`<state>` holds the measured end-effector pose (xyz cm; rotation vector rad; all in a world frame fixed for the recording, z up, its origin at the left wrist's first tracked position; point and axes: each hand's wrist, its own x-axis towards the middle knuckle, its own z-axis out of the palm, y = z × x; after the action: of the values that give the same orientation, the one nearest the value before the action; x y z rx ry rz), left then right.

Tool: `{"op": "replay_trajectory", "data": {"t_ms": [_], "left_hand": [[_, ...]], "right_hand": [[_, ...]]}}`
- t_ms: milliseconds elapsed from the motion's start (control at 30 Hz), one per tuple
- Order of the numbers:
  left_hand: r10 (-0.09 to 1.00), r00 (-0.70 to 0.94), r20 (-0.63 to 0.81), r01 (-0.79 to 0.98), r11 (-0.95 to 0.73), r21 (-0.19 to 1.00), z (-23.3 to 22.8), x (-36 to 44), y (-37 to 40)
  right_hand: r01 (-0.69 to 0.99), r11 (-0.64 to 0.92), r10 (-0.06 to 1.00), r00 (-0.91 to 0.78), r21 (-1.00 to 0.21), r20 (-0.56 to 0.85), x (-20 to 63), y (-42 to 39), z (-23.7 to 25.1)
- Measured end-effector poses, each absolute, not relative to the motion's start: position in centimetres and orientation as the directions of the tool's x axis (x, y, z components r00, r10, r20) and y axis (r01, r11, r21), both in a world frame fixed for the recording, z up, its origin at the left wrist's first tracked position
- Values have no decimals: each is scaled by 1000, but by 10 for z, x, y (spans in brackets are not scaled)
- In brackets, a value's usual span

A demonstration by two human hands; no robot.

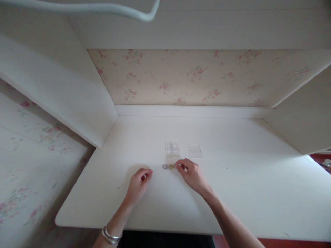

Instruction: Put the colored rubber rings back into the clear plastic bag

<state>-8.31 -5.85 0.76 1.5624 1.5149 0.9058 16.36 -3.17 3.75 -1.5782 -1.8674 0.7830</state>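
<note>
My right hand (pixel 190 173) is over the white tabletop with thumb and forefinger pinched together. Its fingertips are at the right end of a short row of small round pieces, and what they hold, if anything, is too small to make out. In that row are a silvery ring-shaped piece (pixel 165 166) and a gold-coloured round piece (pixel 171 167). To the left, my left hand (pixel 139 182) rests near the table with fingers curled, thumb and forefinger tips meeting; nothing shows between them. Behind the row lies a clear plastic case (pixel 172 150) with a small round piece inside.
A clear flat square plastic piece (pixel 194 151) lies right of the case. White panels (pixel 85 86) flank the white desk (pixel 245 193) on both sides, with flowered wallpaper (pixel 181 75) behind. A pale cable or tube (pixel 103 8) crosses the top left.
</note>
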Motion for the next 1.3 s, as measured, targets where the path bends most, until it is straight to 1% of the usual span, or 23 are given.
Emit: {"op": "replay_trajectory", "data": {"t_ms": [33, 100, 167, 200, 300, 433, 567, 700, 833, 1033, 1200, 1300], "left_hand": [[998, 41, -37, 435, 16, 900, 7, -85, -62], [997, 21, -76, 388, 62, 920, 8, -88, -64], [993, -10, -118, 344, 114, 932, 8, -90, -63], [991, -20, -134, 330, 133, 935, 9, -90, -63], [991, 10, -132, 321, 122, 939, 11, -91, -62], [994, 59, -96, 334, 71, 940, 14, -90, -62], [994, 61, -87, 331, 62, 942, 14, -90, -61], [995, 62, -75, 336, 50, 941, 14, -91, -59], [995, 73, -68, 330, 40, 943, 14, -93, -59], [995, 86, -45, 322, 15, 947, 10, -94, -59], [996, 81, -27, 331, -1, 944, 8, -94, -59], [996, 87, -9, 338, -21, 941, 7, -94, -59]], "right_hand": [[717, 219, 970, -234, -661, 68, 152, -34, 43], [803, 332, 936, -347, -494, 66, 134, -35, 50], [849, 384, 917, -397, -362, 40, 123, -34, 52], [861, 399, 911, -413, -316, 27, 119, -33, 52], [877, 422, 900, -436, -231, -7, 112, -30, 49], [891, 418, 901, -431, -179, -44, 107, -27, 47], [894, 418, 902, -430, -161, -43, 106, -27, 48], [888, 425, 898, -438, -174, -47, 109, -26, 48], [884, 423, 894, -443, -199, -64, 115, -25, 46], [869, 413, 902, -432, -273, -11, 120, -25, 45], [867, 340, 939, -333, -365, 84, 129, -8, 48], [882, 284, 959, -259, -376, 117, 137, 13, 50]]}}
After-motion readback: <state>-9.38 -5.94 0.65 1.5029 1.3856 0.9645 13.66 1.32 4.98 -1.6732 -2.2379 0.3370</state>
